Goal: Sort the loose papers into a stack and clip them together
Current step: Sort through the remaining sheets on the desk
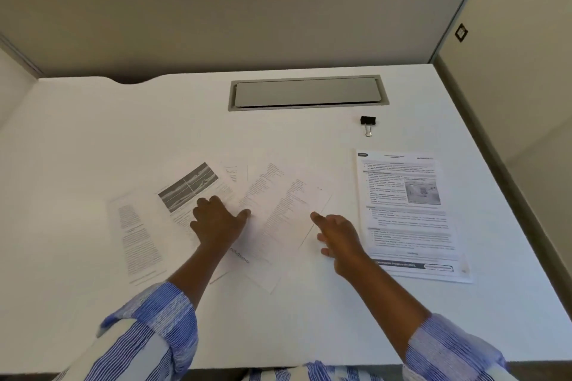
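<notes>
From the head camera, the fanned loose papers [278, 204] overlap at the middle of the white desk [123, 133], their long edges splayed away from the person. The left hand [216, 223] presses flat on them and grips nothing. The right hand [340, 238], empty, touches their right edge with its index finger. It is the nearer hand to the separate printed sheet [405, 216] and to the black binder clip [367, 124] beyond it.

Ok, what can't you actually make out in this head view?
Head view only.
Sheet count in the fanned papers: they overlap, and the left hand covers part.
Wording on the separate sheet: blurred.
Whether the right hand touches paper: unclear from above.
Detail of the binder clip: too small.
</notes>
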